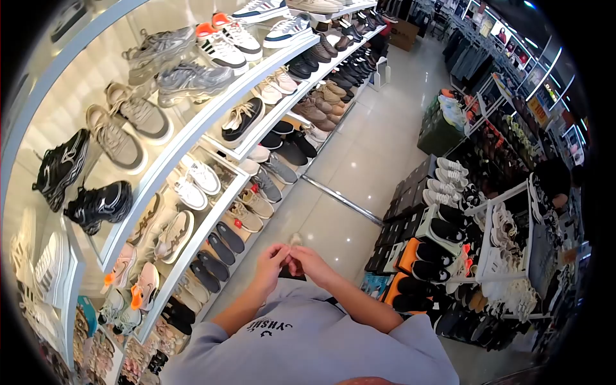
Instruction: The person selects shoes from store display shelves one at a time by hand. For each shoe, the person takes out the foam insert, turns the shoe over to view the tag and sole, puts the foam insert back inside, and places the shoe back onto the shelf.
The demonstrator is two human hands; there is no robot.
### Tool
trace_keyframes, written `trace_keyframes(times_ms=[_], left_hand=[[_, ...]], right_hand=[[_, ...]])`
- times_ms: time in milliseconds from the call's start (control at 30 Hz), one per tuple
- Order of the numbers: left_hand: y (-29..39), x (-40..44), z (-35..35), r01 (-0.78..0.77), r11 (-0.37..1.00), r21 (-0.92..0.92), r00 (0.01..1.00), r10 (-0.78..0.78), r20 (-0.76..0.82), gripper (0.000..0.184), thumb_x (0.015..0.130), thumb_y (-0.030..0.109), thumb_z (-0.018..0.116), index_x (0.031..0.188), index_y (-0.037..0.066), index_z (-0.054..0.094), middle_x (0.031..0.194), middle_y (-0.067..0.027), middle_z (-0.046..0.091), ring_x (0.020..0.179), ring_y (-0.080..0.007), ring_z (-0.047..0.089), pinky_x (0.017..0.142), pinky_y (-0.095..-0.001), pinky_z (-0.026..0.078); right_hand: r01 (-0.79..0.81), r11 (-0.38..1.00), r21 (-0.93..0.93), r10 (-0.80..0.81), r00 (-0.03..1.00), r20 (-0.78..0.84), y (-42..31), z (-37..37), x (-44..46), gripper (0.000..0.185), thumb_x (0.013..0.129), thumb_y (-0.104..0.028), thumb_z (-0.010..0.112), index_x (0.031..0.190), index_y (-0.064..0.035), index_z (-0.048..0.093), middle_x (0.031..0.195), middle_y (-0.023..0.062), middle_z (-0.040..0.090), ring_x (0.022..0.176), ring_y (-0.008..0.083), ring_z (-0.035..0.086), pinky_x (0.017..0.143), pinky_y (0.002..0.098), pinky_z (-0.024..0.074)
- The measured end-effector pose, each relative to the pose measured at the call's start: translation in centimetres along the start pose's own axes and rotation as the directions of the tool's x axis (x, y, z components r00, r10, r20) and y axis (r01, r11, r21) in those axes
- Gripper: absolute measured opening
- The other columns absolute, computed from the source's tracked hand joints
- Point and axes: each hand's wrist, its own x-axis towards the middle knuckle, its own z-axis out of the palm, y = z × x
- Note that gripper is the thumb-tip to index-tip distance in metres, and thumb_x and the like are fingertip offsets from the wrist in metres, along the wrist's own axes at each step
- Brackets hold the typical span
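Both hands meet in front of the grey shirt point(301, 340), over the tiled aisle floor. My left hand point(274, 262) has its fingers bent and pressed together, touching the other hand. Beside it on the right, my right hand point(307, 263) is closed with its fingers curled. A small pale thing point(296, 239) shows just beyond the fingertips; whether it is held is unclear. What the fingers grip, if anything, is too small to make out.
Lit shelves point(186, 122) with rows of shoes curve along the left. On the right stand stacked shoe boxes point(401, 205) and racks of shoes point(507, 256). A metal strip point(343, 200) crosses the floor. Clothes point(471, 61) hang at the far right.
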Motion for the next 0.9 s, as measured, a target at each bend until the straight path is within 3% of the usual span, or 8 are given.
trace_keyframes(times_ms=[133,267,367,400,500,633,767,900], left_hand=[[2.8,10.2,4.0,0.055,0.995,0.082,0.991,-0.064,0.120,0.018,0.096,0.020,0.057,0.094,0.002,0.055,0.071,-0.0029,0.054,0.058,-0.0137,0.056,0.055,-0.0260,0.046],[6.1,23.7,9.9,-0.048,0.974,0.223,0.969,-0.008,0.246,0.018,0.097,0.021,0.056,0.094,0.003,0.054,0.073,-0.0017,0.053,0.063,-0.0110,0.054,0.058,-0.0247,0.045],[7.8,32.3,15.8,-0.174,0.931,0.320,0.953,0.078,0.291,0.016,0.096,0.020,0.056,0.095,0.005,0.051,0.072,-0.0027,0.054,0.059,-0.0136,0.056,0.056,-0.0258,0.046],[9.0,34.4,17.9,-0.119,0.933,0.339,0.938,-0.005,0.346,0.015,0.096,0.019,0.057,0.097,0.004,0.052,0.076,-0.0030,0.057,0.066,-0.0116,0.058,0.062,-0.0234,0.046],[8.8,40.7,22.7,-0.134,0.913,0.386,0.888,-0.063,0.456,0.015,0.094,0.016,0.059,0.100,0.003,0.054,0.082,-0.0029,0.060,0.076,-0.0099,0.058,0.069,-0.0232,0.047],[7.3,47.6,27.6,-0.044,0.853,0.520,0.851,-0.241,0.466,0.015,0.094,0.014,0.060,0.103,0.002,0.057,0.089,-0.0018,0.060,0.082,-0.0087,0.056,0.077,-0.0244,0.047],[5.7,54.6,32.7,0.012,0.898,0.439,0.886,-0.213,0.412,0.013,0.095,0.014,0.059,0.099,0.002,0.056,0.088,-0.0015,0.060,0.082,-0.0087,0.056,0.076,-0.0243,0.047],[6.4,61.2,40.3,0.048,0.957,0.285,0.923,-0.152,0.354,0.013,0.096,0.014,0.058,0.102,0.003,0.054,0.088,-0.0029,0.060,0.085,-0.0104,0.058,0.078,-0.0249,0.048]], right_hand=[[0.003,0.991,0.135,0.004,0.999,-0.052,-5.2,-6.4,5.6,0.029,0.099,-0.031,0.042,0.085,-0.0091,0.054,0.065,0.0004,0.053,0.063,0.0131,0.051,0.059,0.0269,0.0412],[0.148,0.976,0.162,-0.133,0.986,-0.103,-14.2,-14.4,11.3,0.029,0.097,-0.032,0.041,0.083,-0.0111,0.055,0.066,-0.0013,0.053,0.062,0.0109,0.052,0.058,0.0255,0.0399],[0.232,0.958,0.169,-0.205,0.965,-0.162,-21.1,-19.9,13.2,0.028,0.098,-0.032,0.041,0.083,-0.0111,0.053,0.066,-0.0013,0.053,0.062,0.0111,0.051,0.060,0.0250,0.0401],[0.258,0.951,0.172,-0.223,0.954,-0.198,-22.7,-21.9,13.6,0.028,0.098,-0.031,0.042,0.082,-0.0110,0.052,0.067,-0.0011,0.053,0.062,0.0110,0.051,0.060,0.0244,0.0398],[0.324,0.911,0.256,-0.236,0.917,-0.322,-26.4,-27.3,13.9,0.027,0.098,-0.030,0.042,0.082,-0.0109,0.051,0.066,-0.0009,0.052,0.062,0.0110,0.051,0.060,0.0242,0.0394],[0.279,0.881,0.382,-0.165,0.938,-0.305,-29.3,-34.8,15.1,0.025,0.098,-0.028,0.046,0.083,-0.0093,0.052,0.065,-0.0002,0.052,0.062,0.0128,0.052,0.058,0.0254,0.0376],[0.195,0.882,0.429,-0.111,0.971,-0.212,-34.1,-43.4,17.8,0.024,0.098,-0.026,0.047,0.085,-0.0073,0.054,0.066,0.0010,0.051,0.060,0.0139,0.051,0.057,0.0260,0.0372],[0.111,0.981,0.159,-0.080,0.979,-0.190,-42.7,-52.5,19.8,0.025,0.098,-0.028,0.047,0.085,-0.0080,0.055,0.068,0.0001,0.052,0.064,0.0128,0.050,0.059,0.0258,0.0380]])
